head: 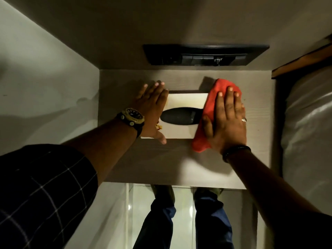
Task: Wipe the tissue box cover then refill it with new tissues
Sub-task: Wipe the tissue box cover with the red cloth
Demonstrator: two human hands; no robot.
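Observation:
A cream tissue box cover with a dark oval slot lies flat on a small grey table. My left hand, with a watch on its wrist, grips the cover's left end, fingers over the far edge and thumb on the near edge. My right hand lies flat, fingers spread, pressing a red cloth onto the cover's right end. The cloth hides that end of the cover. No tissues are in view.
A black switch panel is on the wall behind the table. A bed with white sheets and a wooden headboard edge borders the table on the right. A pale wall stands on the left. My legs and the glossy floor show below the front edge.

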